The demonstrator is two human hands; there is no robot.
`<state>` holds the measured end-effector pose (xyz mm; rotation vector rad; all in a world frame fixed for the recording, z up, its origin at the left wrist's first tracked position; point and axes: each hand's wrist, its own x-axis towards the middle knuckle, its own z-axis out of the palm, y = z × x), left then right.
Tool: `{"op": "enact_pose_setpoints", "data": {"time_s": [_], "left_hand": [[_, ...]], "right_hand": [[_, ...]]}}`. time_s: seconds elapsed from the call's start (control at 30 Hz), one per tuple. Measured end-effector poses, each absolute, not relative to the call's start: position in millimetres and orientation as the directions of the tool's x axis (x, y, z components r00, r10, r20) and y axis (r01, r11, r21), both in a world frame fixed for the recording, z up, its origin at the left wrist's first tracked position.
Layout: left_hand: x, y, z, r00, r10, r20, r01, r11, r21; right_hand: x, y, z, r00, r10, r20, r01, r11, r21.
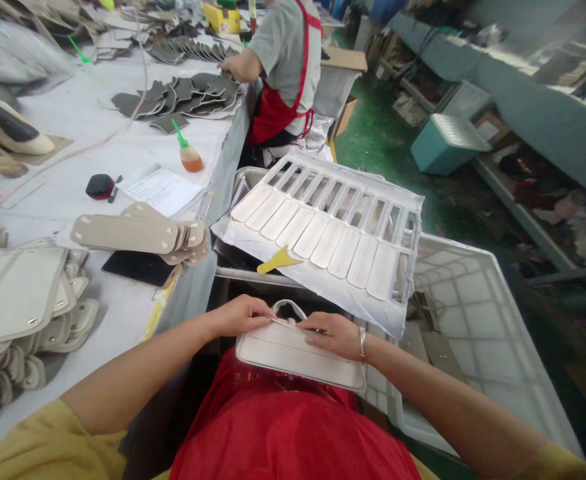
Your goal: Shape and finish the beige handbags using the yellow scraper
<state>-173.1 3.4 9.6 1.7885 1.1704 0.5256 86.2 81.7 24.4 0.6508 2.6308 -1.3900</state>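
A cream handbag (300, 357) with a small top handle (289, 305) rests against my red apron. My left hand (240, 315) grips its top edge left of the handle, fingers closed on it. On the other side of the handle, my right hand (333, 335) holds the same edge, its fingers lying over the front. Just beyond the bag is a white slotted rack (333, 193) bearing a row of pale rounded strips (313, 235). A yellow spatula-like scraper (279, 261) lies on the rack's near edge.
At left, the table holds stacked cream panels (20, 293), beige strips (125, 231), a black phone (137, 268), a paper sheet (165, 191) and a glue bottle (191, 159). A white crate (493, 333) stands at right. Ahead sits a person in a red apron (285, 110).
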Motion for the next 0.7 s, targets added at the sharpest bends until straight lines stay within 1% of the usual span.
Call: {"op": "enact_pose_setpoints", "data": {"time_s": [0.1,0.23,0.33,0.5,0.57,0.63,0.7], "left_hand": [[-173.5,-1.1,10.9,0.456,0.881,-0.125,0.480,-0.125,0.868],[-175.1,-5.3,14.1,0.482,0.872,-0.088,0.455,-0.163,0.875],[-176.3,-5.6,14.3,0.499,0.864,-0.062,0.441,-0.192,0.876],[-176.1,-2.6,12.8,0.519,0.854,-0.035,0.445,-0.235,0.864],[-175.7,-1.9,12.6,0.535,0.844,-0.028,0.439,-0.250,0.863],[-175.6,-1.8,12.6,0.549,0.835,-0.031,0.442,-0.258,0.859],[-176.0,-2.3,12.6,0.551,0.833,-0.035,0.453,-0.264,0.851]], "right_hand": [[87.5,79.9,22.4,-0.903,0.327,-0.278,0.414,0.496,-0.764],[87.4,80.2,20.9,-0.894,0.345,-0.286,0.424,0.447,-0.788],[84.7,83.0,22.5,-0.867,0.361,-0.343,0.467,0.352,-0.811],[77.0,88.1,21.3,-0.770,0.475,-0.426,0.548,0.152,-0.823],[73.1,90.5,17.2,-0.766,0.440,-0.469,0.550,0.070,-0.832],[69.0,93.6,12.5,-0.774,0.360,-0.521,0.556,-0.008,-0.831],[65.6,97.5,8.9,-0.783,0.275,-0.557,0.567,-0.053,-0.822]]}}
